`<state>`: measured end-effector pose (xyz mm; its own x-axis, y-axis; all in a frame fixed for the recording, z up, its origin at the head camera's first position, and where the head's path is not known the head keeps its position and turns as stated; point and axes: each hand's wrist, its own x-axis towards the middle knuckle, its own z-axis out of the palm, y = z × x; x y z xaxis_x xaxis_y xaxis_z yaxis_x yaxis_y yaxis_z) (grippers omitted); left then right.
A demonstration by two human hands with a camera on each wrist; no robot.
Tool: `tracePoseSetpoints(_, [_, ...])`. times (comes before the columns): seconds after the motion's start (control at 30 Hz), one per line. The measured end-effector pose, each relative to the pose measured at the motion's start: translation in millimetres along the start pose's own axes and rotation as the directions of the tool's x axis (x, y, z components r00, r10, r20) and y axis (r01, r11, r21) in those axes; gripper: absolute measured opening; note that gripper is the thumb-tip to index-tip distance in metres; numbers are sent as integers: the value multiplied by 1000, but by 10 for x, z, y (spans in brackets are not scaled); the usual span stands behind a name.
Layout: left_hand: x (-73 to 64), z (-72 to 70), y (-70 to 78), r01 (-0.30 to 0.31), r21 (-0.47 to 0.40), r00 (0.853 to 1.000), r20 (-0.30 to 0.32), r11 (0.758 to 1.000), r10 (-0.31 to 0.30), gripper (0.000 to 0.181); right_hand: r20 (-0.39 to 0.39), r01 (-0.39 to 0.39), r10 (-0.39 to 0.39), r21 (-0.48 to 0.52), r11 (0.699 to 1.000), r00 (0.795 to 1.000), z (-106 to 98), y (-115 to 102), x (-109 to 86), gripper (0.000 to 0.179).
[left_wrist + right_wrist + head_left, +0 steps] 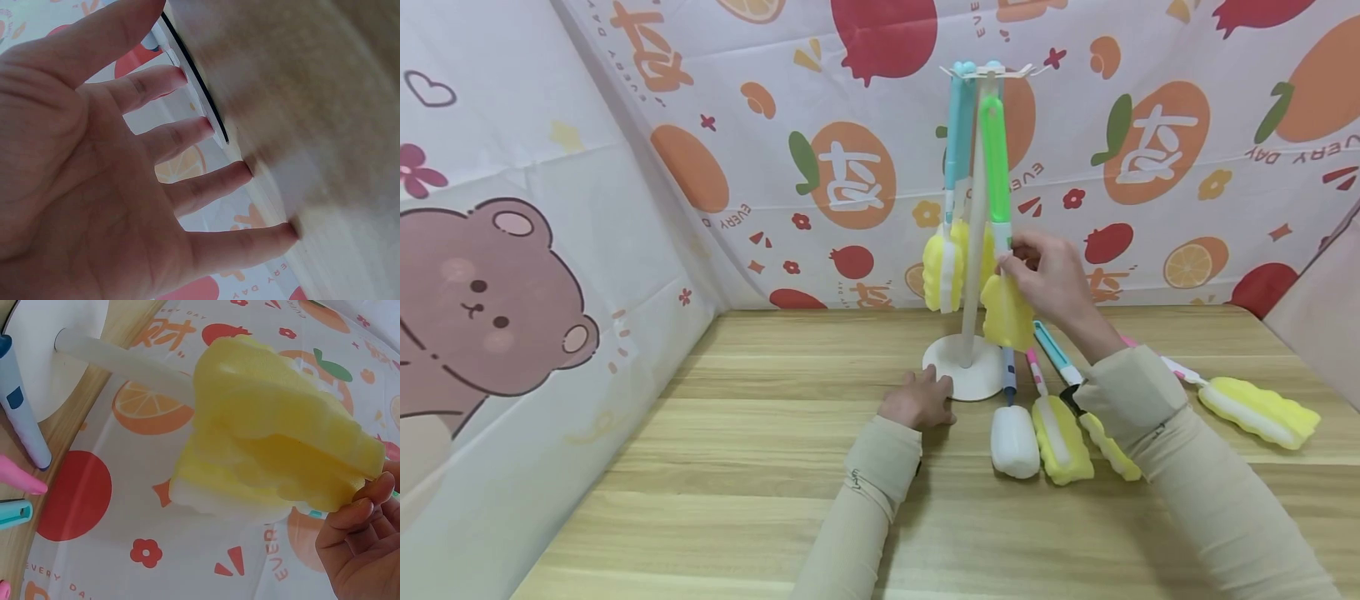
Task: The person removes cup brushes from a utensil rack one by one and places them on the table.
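A white stand [974, 250] with hooks at its top rises from a round base [970, 387]. My right hand [1051, 279] pinches a green-handled sponge brush [997, 167] near its neck, upright in front of the pole. Its handle's top is just below the hooks; I cannot tell whether it hangs on one. In the right wrist view its yellow sponge head [275, 431] is large, with the fingertips at its narrow end. Blue-handled sponge brushes [958, 133] hang behind. My left hand [919, 400] has its fingers spread, some fingertips [203, 125] touching the base's edge, others the table.
On the wooden table [737, 500], right of the base, lie a white sponge brush [1015, 442], a pink-handled brush [1062, 437] and a blue-handled brush [1056, 350]. Another yellow brush [1258, 410] lies farther right. Printed cloth [880, 167] stands behind and at the sides.
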<state>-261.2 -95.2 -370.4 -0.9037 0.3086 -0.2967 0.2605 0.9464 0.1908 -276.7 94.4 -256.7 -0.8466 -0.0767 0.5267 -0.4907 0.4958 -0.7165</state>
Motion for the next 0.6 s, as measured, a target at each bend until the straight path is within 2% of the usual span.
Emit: tracePoseSetpoints(0.6, [-3, 2, 1, 2, 0, 1000, -15, 1000, -2, 26, 1, -19, 19, -9, 1000, 1000, -54, 89, -36, 20])
